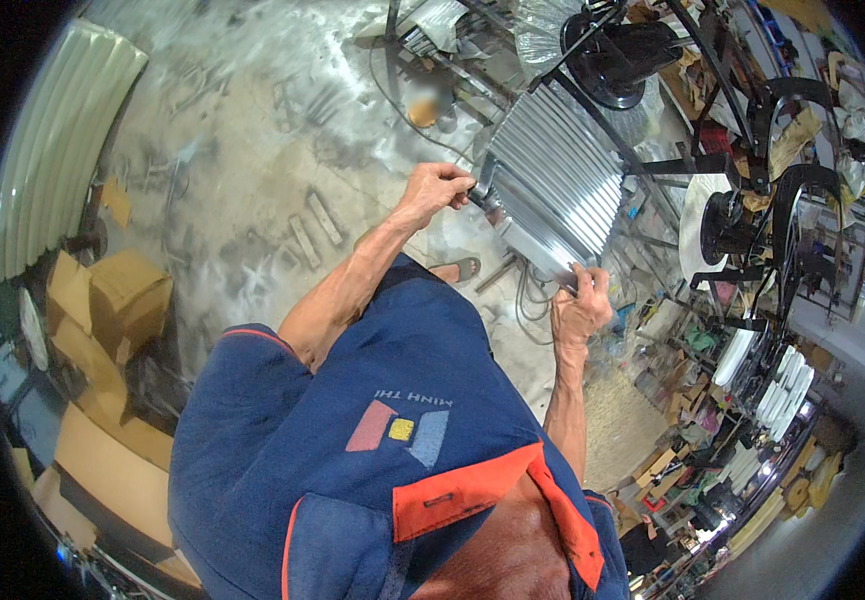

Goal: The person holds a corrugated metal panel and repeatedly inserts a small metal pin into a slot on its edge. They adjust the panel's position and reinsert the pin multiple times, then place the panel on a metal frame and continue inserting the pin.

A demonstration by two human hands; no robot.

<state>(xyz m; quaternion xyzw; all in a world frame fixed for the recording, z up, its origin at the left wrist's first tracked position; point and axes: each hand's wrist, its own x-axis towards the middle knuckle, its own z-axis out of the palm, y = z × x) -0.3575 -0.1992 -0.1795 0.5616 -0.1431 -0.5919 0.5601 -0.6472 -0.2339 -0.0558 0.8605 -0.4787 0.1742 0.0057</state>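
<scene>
My left hand point(437, 193) is closed, its thumb and fingers pinching the left end of a long shiny metal strip point(537, 240). At the strip's other end, my right hand point(582, 302) grips with bent fingers, the thumb hidden. The strip slants from upper left to lower right along the near edge of a ribbed silver metal panel point(557, 150). Whether the strip is joined to the panel or only touches it, I cannot tell. A small dark piece sits by my left fingertips.
Black metal frame bars point(592, 125) stand beyond the panel, with a round black base point(617, 60) behind. Cables hang below the strip. Cardboard boxes point(127, 295) and a corrugated sheet point(62, 150) stand at left. Flat metal bars point(304, 243) lie on the floor. Cluttered shelving lines the right.
</scene>
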